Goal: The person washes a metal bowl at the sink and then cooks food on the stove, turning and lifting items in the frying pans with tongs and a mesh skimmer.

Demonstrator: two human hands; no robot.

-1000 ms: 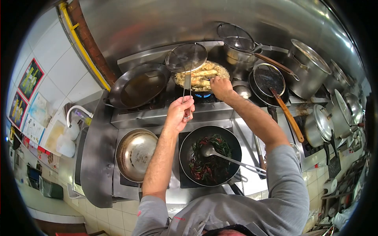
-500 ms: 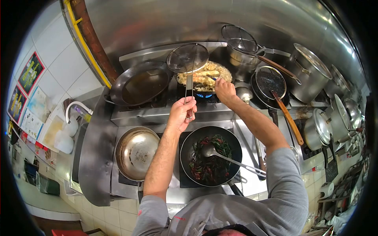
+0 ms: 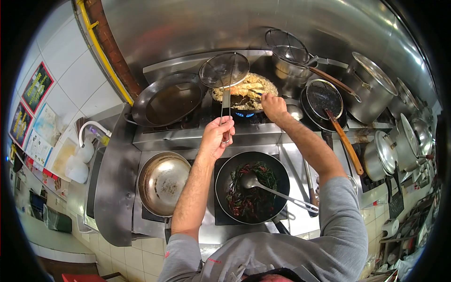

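My left hand (image 3: 217, 137) is closed round the metal handle of a round mesh strainer (image 3: 224, 69), held up over the left edge of a pan on the back burner. Battered, golden pieces of food (image 3: 251, 88) fry in bubbling oil there, above a blue flame (image 3: 244, 114). At the pan's right side, my right hand (image 3: 274, 107) has its fingers pinched together. Whatever it grips is mostly hidden; only a small dark-bluish bit shows near the fingertips. Nearer my body, a black frying pan (image 3: 221, 197) holds dark cooked greens (image 3: 251, 197) with a metal ladle (image 3: 249, 180) resting in them.
A wide dark pan of oil (image 3: 171, 104) stands at back left, and a worn steel pan (image 3: 164, 183) in front. To the right are a wood-handled strainer (image 3: 324, 96), a tall pot (image 3: 369, 82) and a lidded pot (image 3: 385, 152). A faucet (image 3: 87, 126) is far left.
My right hand has shifted slightly to the right and down, away from the pan's middle. The strainer in my left hand stays almost still.
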